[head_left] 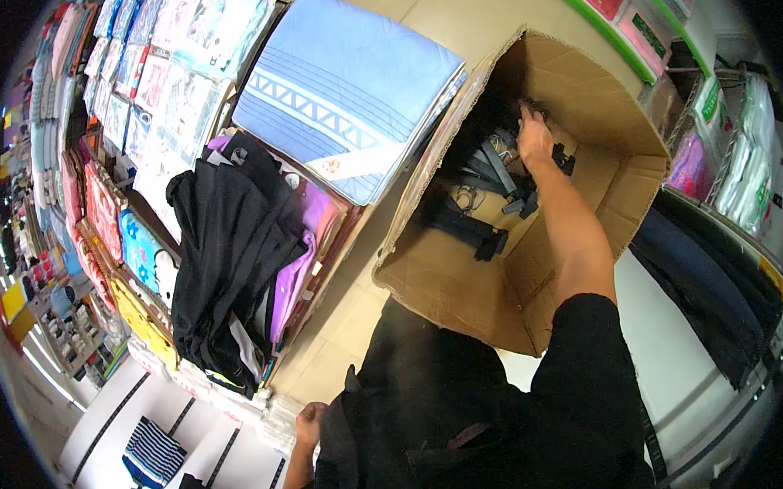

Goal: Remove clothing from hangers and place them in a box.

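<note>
My right hand [535, 136] reaches down inside a tall open cardboard box [558, 73]. Its fingertips bend against something dark near the far inner wall, and I cannot tell if they grip it. Black plastic pieces that look like clothes hangers [496, 164] lie jumbled on the box bottom, some with metal hooks. Another black piece [473, 231] rests closer to me. Low at my left side is my left hand [311, 422], its fingers curled in, with nothing visible in it.
Left of the box, a display of folded textiles holds a large blue packaged cloth [351, 82] and a heap of black garments [234, 251]. Packaged goods [745, 157] fill a rack at right, above hanging dark trousers [708, 283]. A striped garment [155, 451] hangs at lower left.
</note>
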{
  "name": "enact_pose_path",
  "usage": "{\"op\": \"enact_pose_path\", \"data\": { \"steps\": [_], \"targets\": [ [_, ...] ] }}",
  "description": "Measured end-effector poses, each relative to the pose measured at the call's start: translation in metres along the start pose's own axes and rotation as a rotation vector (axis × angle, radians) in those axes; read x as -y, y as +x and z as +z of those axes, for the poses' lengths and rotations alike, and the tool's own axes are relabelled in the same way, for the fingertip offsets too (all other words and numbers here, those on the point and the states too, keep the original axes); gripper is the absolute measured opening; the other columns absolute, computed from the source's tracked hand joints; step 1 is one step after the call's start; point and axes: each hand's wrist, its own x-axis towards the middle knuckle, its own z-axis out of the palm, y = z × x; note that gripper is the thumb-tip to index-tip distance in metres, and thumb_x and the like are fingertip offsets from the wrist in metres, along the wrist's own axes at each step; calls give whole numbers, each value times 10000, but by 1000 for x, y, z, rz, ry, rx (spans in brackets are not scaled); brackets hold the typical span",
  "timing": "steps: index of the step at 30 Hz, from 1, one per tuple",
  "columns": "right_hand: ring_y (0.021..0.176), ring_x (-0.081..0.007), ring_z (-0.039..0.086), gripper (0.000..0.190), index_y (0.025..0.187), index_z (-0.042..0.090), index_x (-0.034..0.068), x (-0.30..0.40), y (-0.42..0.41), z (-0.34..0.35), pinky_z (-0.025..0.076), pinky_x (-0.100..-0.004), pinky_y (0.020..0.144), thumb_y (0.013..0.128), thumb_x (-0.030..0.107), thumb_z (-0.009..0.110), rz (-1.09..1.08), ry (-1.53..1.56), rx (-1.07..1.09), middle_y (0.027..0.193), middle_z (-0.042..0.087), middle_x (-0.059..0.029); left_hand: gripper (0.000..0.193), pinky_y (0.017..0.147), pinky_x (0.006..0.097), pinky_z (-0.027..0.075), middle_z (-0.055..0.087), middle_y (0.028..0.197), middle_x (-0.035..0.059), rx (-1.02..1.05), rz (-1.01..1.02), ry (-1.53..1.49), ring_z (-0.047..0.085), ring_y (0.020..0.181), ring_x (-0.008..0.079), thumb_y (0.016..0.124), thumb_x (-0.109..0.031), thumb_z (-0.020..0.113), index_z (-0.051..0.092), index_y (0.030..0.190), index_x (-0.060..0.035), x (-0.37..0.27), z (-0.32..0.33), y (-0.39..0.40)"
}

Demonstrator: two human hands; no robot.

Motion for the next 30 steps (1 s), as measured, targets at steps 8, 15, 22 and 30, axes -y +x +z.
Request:
{"op": "enact_pose_path", "data": {
  "steps": [8, 15, 22, 30],
  "targets": [
    [1278, -352, 583, 631, 1543, 427, 188, -11, 9, 18, 526, -444, 1025, 948, -18, 478, -33, -162, 84, 1438, 561, -181, 224, 779, 300, 533, 733, 878, 76, -6, -17, 82, 666, 837, 139, 1013, -189, 612, 716, 994, 8, -13, 8, -6],
    [1236, -358, 614, 634, 1552, 389, 135, -10, 11, -9, 544, -428, 998, 948, -24, 498, 167, -167, 304, 1397, 584, -210, 240, 781, 307, 531, 729, 872, 69, -1, -20, -56, 664, 835, 139, 1010, -218, 615, 715, 990, -1, 32, 20, 2],
    [1178, -379, 636, 575, 1484, 438, 84, -12, 3, -10, 558, -441, 960, 926, -16, 528, 52, -247, 139, 1359, 571, -217, 250, 763, 312, 530, 727, 846, 67, -16, -25, 3, 663, 813, 145, 1015, -244, 609, 725, 993, -24, 29, 23, 1],
    [1208, -378, 611, 609, 1508, 417, 94, -24, 1, -14, 550, -443, 967, 923, -28, 531, -32, -278, 175, 1349, 565, -222, 246, 749, 298, 533, 726, 846, 73, 11, -7, -57, 670, 804, 141, 1020, -218, 599, 712, 977, -4, 5, 22, 5]
  ]
}}
